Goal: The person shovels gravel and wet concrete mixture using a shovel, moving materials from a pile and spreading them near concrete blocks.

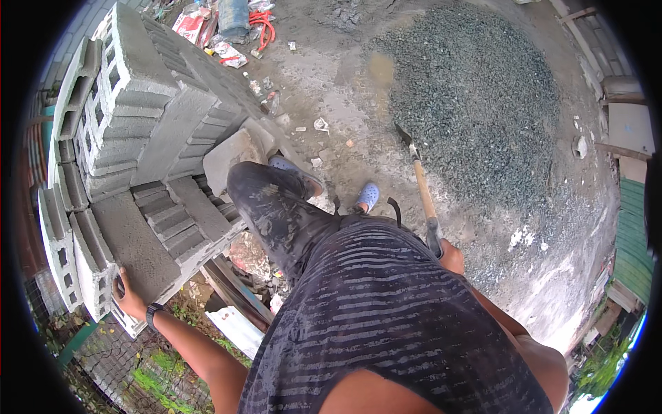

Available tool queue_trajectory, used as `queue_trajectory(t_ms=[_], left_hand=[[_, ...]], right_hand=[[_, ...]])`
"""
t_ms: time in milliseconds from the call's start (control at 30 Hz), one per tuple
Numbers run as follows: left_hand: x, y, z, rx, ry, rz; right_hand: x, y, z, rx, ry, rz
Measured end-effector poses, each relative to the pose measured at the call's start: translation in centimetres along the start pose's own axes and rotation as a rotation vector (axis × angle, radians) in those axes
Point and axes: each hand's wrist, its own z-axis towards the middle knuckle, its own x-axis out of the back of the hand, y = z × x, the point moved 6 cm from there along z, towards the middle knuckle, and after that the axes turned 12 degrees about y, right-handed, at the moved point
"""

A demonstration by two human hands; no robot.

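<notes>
My left hand [129, 300] rests against the end of the stacked concrete hollow blocks [137, 243] at the left, its fingers spread over an edge and a dark watch on the wrist. At the right of my body, my right hand [452, 257] is closed around the dark grip of a shovel [425, 191] with a wooden shaft. The shovel's blade points away from me, down at the near edge of a gravel pile [476, 103]. Part of the grip is hidden by my fingers.
Taller block stacks [155, 103] stand at the left. Litter and a red strap [265, 28] lie at the top. A shallow puddle [381, 70] borders the gravel. Below the blocks are boards and a corrugated sheet [238, 328]. Green metal sheeting [633, 233] stands at the far right.
</notes>
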Motion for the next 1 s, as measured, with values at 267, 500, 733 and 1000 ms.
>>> queue_trajectory(t_ms=[267, 500, 733, 1000], left_hand=[[-0.1, -0.2, 0.2, -0.008, -0.003, 0.056], [0.1, -0.3, 0.2, -0.01, -0.004, 0.061], [0.3, 0.4, -0.4, -0.038, 0.012, 0.066], [-0.4, 0.6, 0.0, -0.062, -0.038, 0.041]], right_hand=[[0.1, 0.1, -0.2, -0.019, -0.04, 0.001], [0.9, -0.2, 0.7, 0.186, 0.068, -0.019], [13.3, -6.5, 10.2, -0.08, 0.412, 0.634], [9.9, -7.6, 20.6, 0.175, 0.708, 0.346]])
